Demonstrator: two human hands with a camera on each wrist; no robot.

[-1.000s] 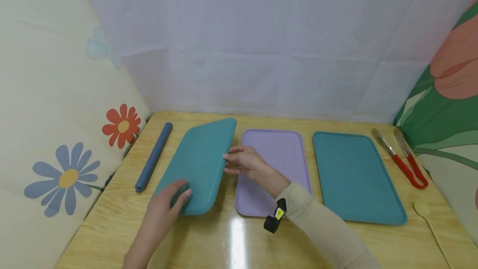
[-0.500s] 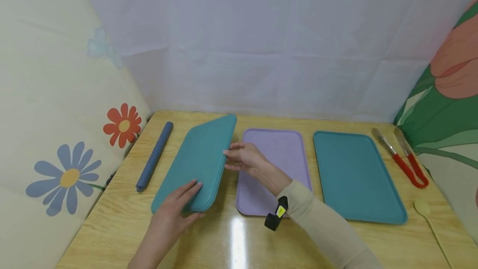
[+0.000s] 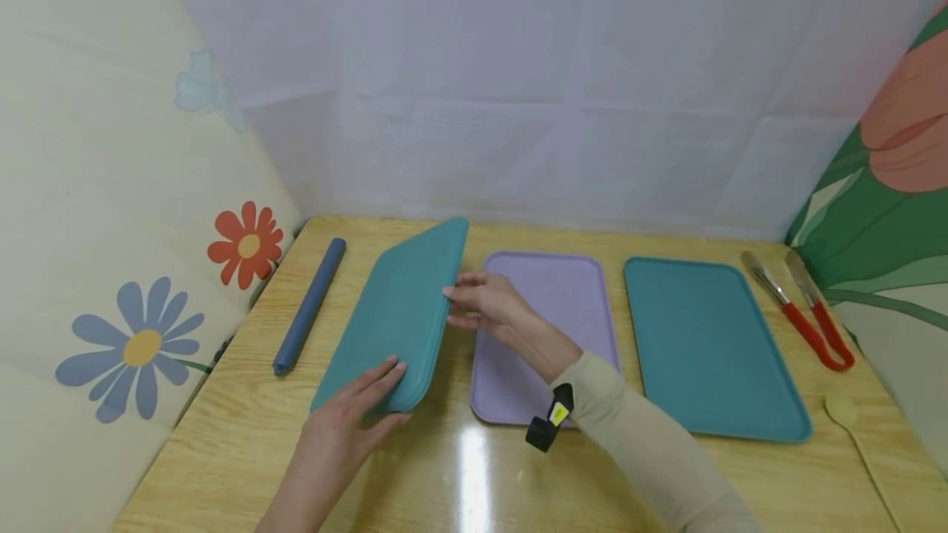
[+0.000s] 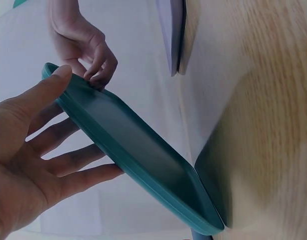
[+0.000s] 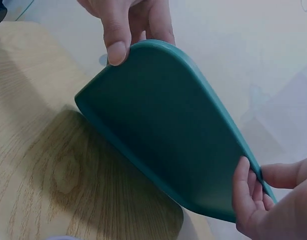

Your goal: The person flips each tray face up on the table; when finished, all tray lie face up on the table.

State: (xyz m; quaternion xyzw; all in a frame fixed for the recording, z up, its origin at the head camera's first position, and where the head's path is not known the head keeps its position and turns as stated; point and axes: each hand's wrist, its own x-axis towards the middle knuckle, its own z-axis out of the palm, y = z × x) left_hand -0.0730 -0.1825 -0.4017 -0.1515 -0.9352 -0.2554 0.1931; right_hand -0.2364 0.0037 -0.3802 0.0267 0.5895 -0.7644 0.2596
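Note:
A teal tray point(image 3: 391, 311) stands tilted at the left of the table, its left long edge down on the wood and its right edge raised. Its hollow face point(image 4: 138, 135), seen in the left wrist view, turns right and down. My left hand point(image 3: 333, 426) grips the near right corner, fingers spread over the upper face and thumb on the hollow side. My right hand point(image 3: 492, 307) pinches the raised right edge between thumb and fingers. Beneath my right arm a purple tray point(image 3: 548, 294) lies flat, partly hidden by wrist and sleeve.
A dark blue rolled cylinder point(image 3: 311, 307) lies left of the tilted tray. On the right lie a second teal tray point(image 3: 714, 352), red-handled tongs point(image 3: 815, 327) and a pale yellow spoon point(image 3: 842, 411). A pale cloth backdrop point(image 3: 518, 81) rises behind the table point(image 3: 437, 484).
The teal tray's right edge has risen a little, making it steeper. My left hand has shifted right from the tray's face to a grip on its near corner. My right hand keeps its pinch.

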